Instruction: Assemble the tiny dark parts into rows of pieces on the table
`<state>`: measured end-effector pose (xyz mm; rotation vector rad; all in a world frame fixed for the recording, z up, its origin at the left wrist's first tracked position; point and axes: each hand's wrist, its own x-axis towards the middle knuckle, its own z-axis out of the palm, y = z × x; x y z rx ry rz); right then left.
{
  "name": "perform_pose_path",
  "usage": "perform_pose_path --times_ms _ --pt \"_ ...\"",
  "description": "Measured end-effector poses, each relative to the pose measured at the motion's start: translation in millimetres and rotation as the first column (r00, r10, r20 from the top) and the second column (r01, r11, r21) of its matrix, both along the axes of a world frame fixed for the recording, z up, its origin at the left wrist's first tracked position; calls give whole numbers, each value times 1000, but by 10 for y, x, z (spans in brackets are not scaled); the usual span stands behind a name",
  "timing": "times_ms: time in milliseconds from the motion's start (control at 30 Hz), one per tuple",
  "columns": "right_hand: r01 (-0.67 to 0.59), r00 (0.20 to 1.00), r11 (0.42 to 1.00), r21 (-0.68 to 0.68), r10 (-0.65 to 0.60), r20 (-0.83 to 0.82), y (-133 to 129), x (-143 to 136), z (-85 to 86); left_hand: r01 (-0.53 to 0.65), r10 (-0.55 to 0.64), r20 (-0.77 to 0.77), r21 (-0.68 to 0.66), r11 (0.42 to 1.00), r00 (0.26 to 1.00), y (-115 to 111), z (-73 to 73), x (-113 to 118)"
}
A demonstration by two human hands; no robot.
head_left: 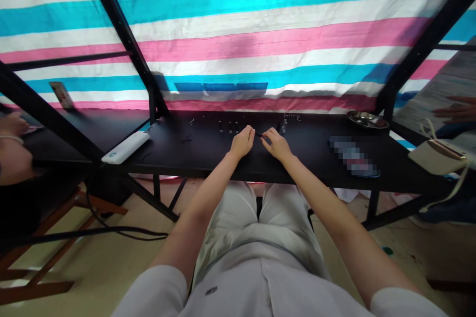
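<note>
Above the black table [178, 153], near its front middle, both my hands meet around a small, thin black piece [258, 133]. My left hand [243, 141] is closed, pinching the piece's left end with thumb and fingertips. From the other side, my right hand [277, 143] grips its right end, fingers curled. What kind of piece it is cannot be made out at this size. Just beyond my left hand, several small grey-and-black pieces [236, 128] stand in a row. More small clear or grey pieces [284, 127] lie past my right hand.
Thin black bits [186, 138] lie on the left, near a long white device [126, 147]. At right are a round metal dish [367, 119], a blurred-out flat object [353, 157] and a pale bag [439, 154]. Black frame posts [122, 25] flank me. Other people's arms show at both sides.
</note>
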<state>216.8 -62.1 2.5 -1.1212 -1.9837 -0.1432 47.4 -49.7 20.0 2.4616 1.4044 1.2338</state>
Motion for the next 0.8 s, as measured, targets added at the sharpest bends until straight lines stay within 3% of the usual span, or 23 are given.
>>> perform_pose_path --times_ms 267,500,600,800 --pt "62 998 997 -39 -61 18 23 -1 -17 -27 27 11 -26 999 1000 2 10 9" --pt "199 980 959 -199 -198 25 25 26 -26 -114 118 77 -63 992 990 44 -2 -10" --pt "139 989 976 -168 -146 -27 13 35 -24 -129 131 39 -56 990 991 54 -14 -13" --pt "-3 998 995 -99 -3 -61 42 38 -66 16 -21 -177 -29 999 984 3 -2 35"
